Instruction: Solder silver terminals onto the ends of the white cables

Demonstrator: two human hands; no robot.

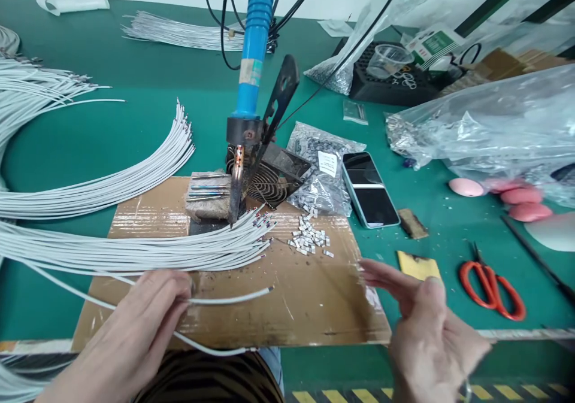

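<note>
My left hand (155, 307) is closed on a white cable (231, 299), whose bare end points right over the cardboard sheet (314, 313). A second white cable emerges from beneath this hand, its tip near the table's front edge. On the right, my right hand (422, 325) is open, fingers stretched out beside the cardboard, with nothing visible in it. Just beyond my left hand lies a thick bundle of white cables (135, 250). Its ends fan out below a blue-handled soldering iron (254, 50) held tip-down. Small white connectors (309, 235) lie in a loose pile nearby.
A phone (371, 190), a yellow sponge (418, 265) and orange-handled scissors (492, 286) lie to the right. Behind the iron is a plastic bag of small parts (321, 163). Another cable bundle (103, 190) curves at left. Clear plastic bags (489, 121) fill the right rear.
</note>
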